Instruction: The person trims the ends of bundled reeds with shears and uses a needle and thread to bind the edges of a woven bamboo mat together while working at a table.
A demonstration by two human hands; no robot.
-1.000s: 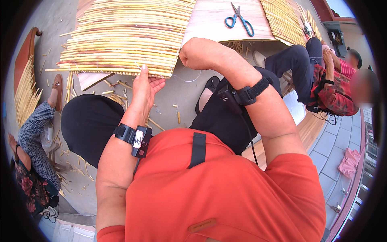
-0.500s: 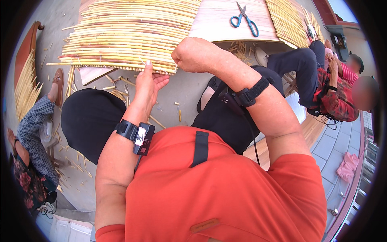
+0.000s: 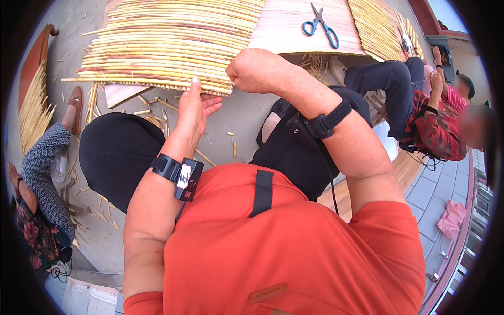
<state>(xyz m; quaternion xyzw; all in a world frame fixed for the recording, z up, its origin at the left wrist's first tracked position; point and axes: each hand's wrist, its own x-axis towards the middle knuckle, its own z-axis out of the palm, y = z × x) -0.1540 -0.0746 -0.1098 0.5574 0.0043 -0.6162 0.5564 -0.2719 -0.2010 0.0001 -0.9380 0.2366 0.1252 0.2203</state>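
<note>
Holding the near edge of the mat (image 3: 168,44), laid across the table (image 3: 281,41) and cut off at the top, with the left hand (image 3: 194,109), thumb above and fingers partly covered beneath. Curling the right hand (image 3: 255,71) at the mat's near right corner, with fingertips hidden; impossible to tell whether clamped on anything.

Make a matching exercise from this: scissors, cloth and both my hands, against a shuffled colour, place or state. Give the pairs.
1. Scissors
2. Left hand
3. Cloth
4. Right hand

A. pink
B. curled at the mat's near right corner
C. lying on the table
D. thumb on the mat's near edge

Pairs: 1-C, 2-D, 3-A, 4-B
</note>
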